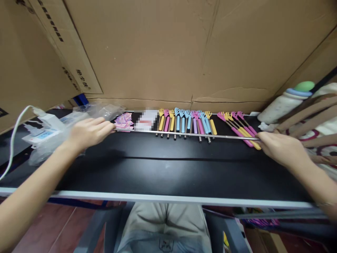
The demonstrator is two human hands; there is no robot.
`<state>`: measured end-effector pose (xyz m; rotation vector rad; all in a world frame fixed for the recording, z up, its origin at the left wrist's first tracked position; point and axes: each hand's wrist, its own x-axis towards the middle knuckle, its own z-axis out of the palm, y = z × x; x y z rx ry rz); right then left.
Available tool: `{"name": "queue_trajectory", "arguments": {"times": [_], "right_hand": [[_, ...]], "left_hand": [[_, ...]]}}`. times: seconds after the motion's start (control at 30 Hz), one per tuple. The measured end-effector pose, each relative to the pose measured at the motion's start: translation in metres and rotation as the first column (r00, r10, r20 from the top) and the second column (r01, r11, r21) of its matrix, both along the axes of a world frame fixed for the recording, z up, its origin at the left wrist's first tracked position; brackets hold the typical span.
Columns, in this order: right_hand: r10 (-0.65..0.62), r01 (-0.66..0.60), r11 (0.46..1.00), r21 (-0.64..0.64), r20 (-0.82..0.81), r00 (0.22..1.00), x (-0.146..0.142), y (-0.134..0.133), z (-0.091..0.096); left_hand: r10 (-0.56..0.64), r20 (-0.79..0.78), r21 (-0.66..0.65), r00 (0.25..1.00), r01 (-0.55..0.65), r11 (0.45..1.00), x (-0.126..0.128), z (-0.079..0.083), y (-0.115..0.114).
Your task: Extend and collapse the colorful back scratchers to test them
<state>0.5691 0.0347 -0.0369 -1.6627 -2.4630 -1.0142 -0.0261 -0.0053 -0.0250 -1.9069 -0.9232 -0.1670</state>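
Note:
A long thin metal rod (184,134) stretches across the black table (168,168), pulled out between my two hands. My left hand (88,131) grips its left end with the fingers pressed together. My right hand (280,147) pinches the right end, where a yellow handle shows. Behind the rod lies a row of several small back scratchers (184,121) with yellow, pink, blue and purple hand-shaped heads. Three more pink and yellow scratchers (239,126) lie slanted near my right hand.
Cardboard walls (168,49) enclose the back and left. A white power strip with cable (44,130) and clear plastic bags (97,110) sit at the left, pink cards (124,122) beside them. A white bottle with green cap (286,102) lies at the right.

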Motion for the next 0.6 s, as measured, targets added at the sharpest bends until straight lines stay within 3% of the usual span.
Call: {"name": "queue_trajectory", "arguments": {"times": [0.1, 0.23, 0.33, 0.6], "right_hand": [[0.196, -0.197, 0.980, 0.028, 0.038, 0.980, -0.056, -0.007, -0.001], [0.408, -0.409, 0.910, 0.058, 0.036, 0.912, -0.119, -0.015, -0.006], [0.429, -0.430, 0.901, 0.066, 0.028, 0.903, -0.143, -0.019, -0.009], [0.405, -0.405, 0.914, -0.031, -0.021, 0.914, -0.185, -0.029, -0.007]], "left_hand": [[-0.150, 0.032, -0.060, 0.988, 0.152, 0.987, 0.047, -0.007, 0.005], [-0.254, 0.080, -0.096, 0.964, 0.261, 0.961, 0.106, -0.014, 0.006], [-0.271, 0.107, -0.099, 0.957, 0.281, 0.954, 0.130, -0.014, 0.002], [-0.302, 0.170, -0.143, 0.938, 0.327, 0.934, 0.161, -0.018, -0.002]]}}
